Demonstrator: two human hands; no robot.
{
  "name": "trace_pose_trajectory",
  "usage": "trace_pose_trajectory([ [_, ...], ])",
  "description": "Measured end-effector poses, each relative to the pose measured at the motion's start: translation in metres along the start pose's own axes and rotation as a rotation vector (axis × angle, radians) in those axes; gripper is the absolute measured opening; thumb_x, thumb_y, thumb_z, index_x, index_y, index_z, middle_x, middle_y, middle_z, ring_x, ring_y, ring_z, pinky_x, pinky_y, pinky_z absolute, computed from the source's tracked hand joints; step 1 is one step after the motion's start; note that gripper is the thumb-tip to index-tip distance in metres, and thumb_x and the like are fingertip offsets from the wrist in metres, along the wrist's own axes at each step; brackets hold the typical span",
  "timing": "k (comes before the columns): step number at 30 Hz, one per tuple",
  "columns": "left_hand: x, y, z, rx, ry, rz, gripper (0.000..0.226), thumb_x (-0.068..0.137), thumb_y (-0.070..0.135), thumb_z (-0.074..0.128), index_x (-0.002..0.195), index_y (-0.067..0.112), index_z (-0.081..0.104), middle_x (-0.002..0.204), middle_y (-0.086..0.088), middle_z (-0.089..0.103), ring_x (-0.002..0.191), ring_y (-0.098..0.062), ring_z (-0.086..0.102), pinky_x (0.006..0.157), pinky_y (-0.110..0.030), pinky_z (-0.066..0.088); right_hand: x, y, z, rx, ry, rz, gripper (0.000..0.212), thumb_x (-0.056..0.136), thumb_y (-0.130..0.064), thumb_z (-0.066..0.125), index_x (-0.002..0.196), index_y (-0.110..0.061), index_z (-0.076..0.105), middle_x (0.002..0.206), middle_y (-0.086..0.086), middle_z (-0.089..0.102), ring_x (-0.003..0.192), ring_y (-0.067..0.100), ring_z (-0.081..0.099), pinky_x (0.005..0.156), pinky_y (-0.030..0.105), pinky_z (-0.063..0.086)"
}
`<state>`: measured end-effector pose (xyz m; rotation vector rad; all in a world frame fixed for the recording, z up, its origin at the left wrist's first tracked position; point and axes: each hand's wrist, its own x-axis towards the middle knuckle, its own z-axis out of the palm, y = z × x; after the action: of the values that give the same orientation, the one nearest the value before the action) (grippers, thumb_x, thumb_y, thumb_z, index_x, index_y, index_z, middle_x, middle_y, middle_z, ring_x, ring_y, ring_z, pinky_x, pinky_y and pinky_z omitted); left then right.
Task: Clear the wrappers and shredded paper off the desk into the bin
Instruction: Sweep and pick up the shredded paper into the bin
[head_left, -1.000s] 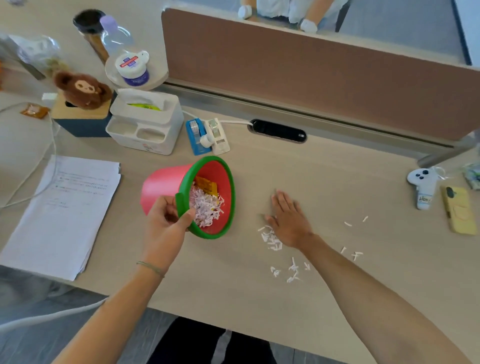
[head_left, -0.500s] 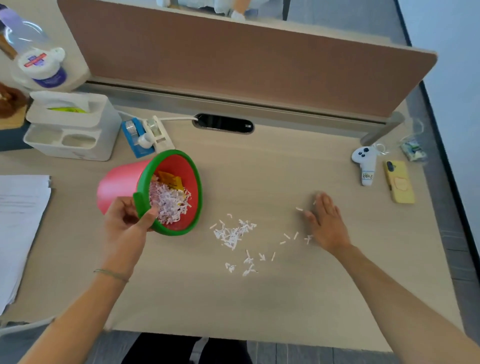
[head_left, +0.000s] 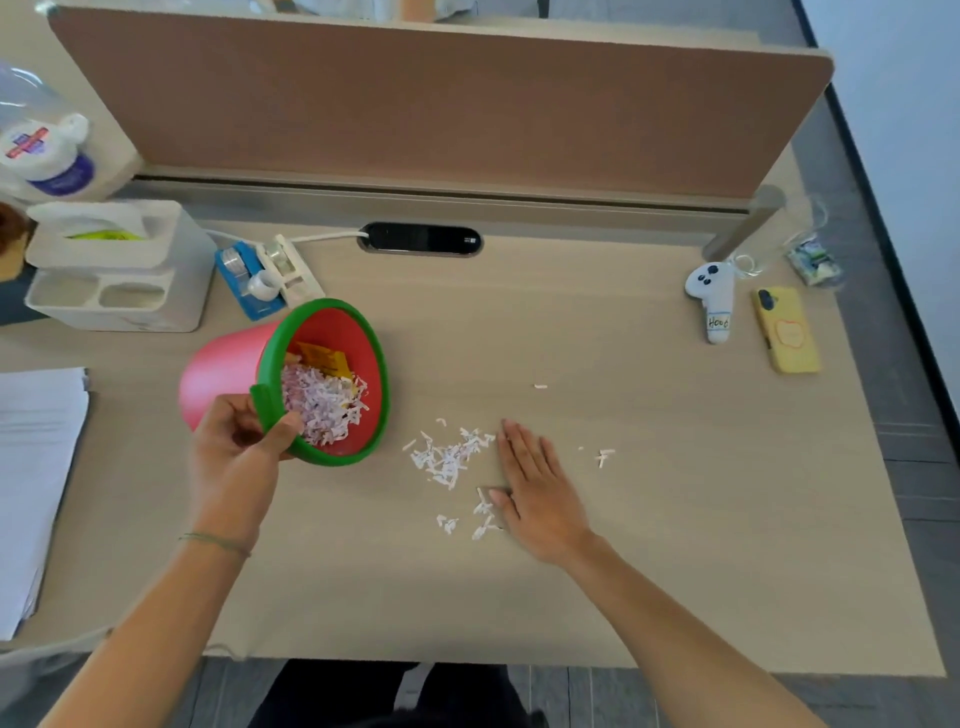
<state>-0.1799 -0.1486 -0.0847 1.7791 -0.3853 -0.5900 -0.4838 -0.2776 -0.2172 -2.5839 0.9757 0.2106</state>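
A small pink bin (head_left: 223, 374) with a green rim lies tipped on its side on the desk, mouth facing right. Shredded paper and a yellow wrapper (head_left: 322, 361) fill its inside. My left hand (head_left: 236, 452) grips the green rim at its near edge. White shreds of paper (head_left: 447, 457) lie in a loose heap just right of the bin's mouth, with smaller bits (head_left: 602, 456) farther right. My right hand (head_left: 535, 488) lies flat on the desk, fingers straight, its left edge against the heap.
A white organiser box (head_left: 119, 270) and a tape dispenser (head_left: 260, 275) stand behind the bin. Sheets of paper (head_left: 36, 467) lie at the left edge. A yellow phone (head_left: 787, 330) and a white toy (head_left: 714, 299) sit at the right. A brown partition (head_left: 441, 98) closes the back.
My right hand has slid left across the desk from the far scraps, pushing shreds into a heap near the bin's mouth. The left hand keeps its grip on the bin.
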Motion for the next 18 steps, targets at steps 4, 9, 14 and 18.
trace_pose_trajectory([
  [4,-0.003,0.000,0.002,0.007,0.000,0.000,0.031,0.091,-0.003,0.071,0.085,0.023,0.056,0.088,-0.014,0.050,0.078,-0.017,0.052,0.062,-0.019,0.062,-0.024,0.054,-0.004,0.054,0.128,0.284,0.070,0.104,-0.043,0.027,0.161,-0.009,0.005,0.170,0.005,-0.001,0.156,0.016,-0.009,0.126,0.046,0.003],
  [9,-0.003,0.002,-0.002,0.000,0.005,-0.007,0.029,0.090,-0.003,0.072,0.084,0.022,0.058,0.085,-0.015,0.050,0.079,-0.022,0.053,0.062,-0.020,0.063,-0.029,0.069,0.001,0.073,0.137,0.521,0.079,0.100,-0.055,0.018,0.160,-0.006,0.004,0.170,0.009,0.000,0.157,0.022,-0.005,0.126,0.049,0.005],
  [14,-0.002,0.005,-0.007,0.004,0.016,-0.014,0.029,0.091,-0.006,0.070,0.084,0.020,0.057,0.078,-0.008,0.049,0.081,-0.028,0.052,0.063,-0.023,0.062,0.013,-0.022,0.016,0.074,0.095,0.268,0.078,0.103,-0.051,0.027,0.160,-0.006,-0.001,0.169,0.008,-0.009,0.156,0.022,-0.014,0.125,0.046,-0.003],
  [18,-0.001,0.004,-0.010,0.008,0.023,-0.023,0.027,0.091,-0.004,0.071,0.085,0.019,0.057,0.080,-0.011,0.048,0.087,-0.031,0.052,0.062,-0.024,0.062,0.032,-0.012,0.001,0.083,0.132,0.248,0.075,0.103,-0.050,0.021,0.160,-0.006,-0.004,0.169,0.008,-0.010,0.156,0.021,-0.014,0.126,0.044,-0.005],
])
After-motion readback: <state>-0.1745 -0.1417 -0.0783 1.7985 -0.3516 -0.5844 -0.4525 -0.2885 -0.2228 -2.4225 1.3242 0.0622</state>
